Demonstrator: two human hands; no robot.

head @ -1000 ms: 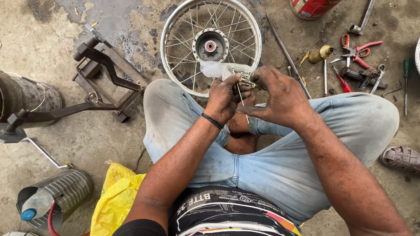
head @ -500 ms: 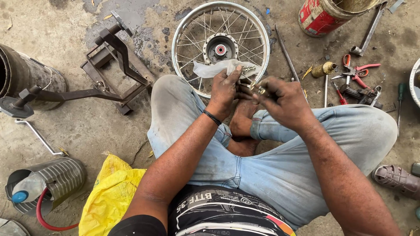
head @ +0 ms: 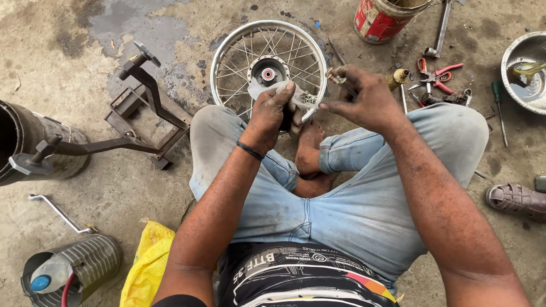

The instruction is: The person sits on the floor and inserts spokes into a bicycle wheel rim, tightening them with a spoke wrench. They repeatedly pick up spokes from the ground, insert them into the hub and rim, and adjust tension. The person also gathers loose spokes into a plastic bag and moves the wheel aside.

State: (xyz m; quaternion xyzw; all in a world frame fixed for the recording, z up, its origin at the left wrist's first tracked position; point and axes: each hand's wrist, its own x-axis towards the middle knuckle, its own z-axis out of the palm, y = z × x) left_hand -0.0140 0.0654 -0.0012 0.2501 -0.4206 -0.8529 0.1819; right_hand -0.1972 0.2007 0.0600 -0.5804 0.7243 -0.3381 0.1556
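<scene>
Left hand (head: 277, 111) clenched on scrap of paper (head: 272, 90) cupping small nuts (head: 307, 98); right hand (head: 364, 99) pinched spoke nipple (head: 335, 74) above spoked wheel (head: 267, 62), for sorting.

Concrete floor: red-handled pliers (head: 435, 74), round steel bowl (head: 526, 68), rusty red tin can (head: 381, 20), yellow plastic bag (head: 148, 267), brown sandal (head: 515, 199).

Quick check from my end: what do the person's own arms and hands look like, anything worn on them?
Both forearms are bare, no sleeves or gloves showing. The left hand has a thin black band around the wrist. The right hand wears nothing that shows: no watch, no band. Both hands look smudged with dark grime, heaviest on the fingers. No rings can be made out.
</scene>
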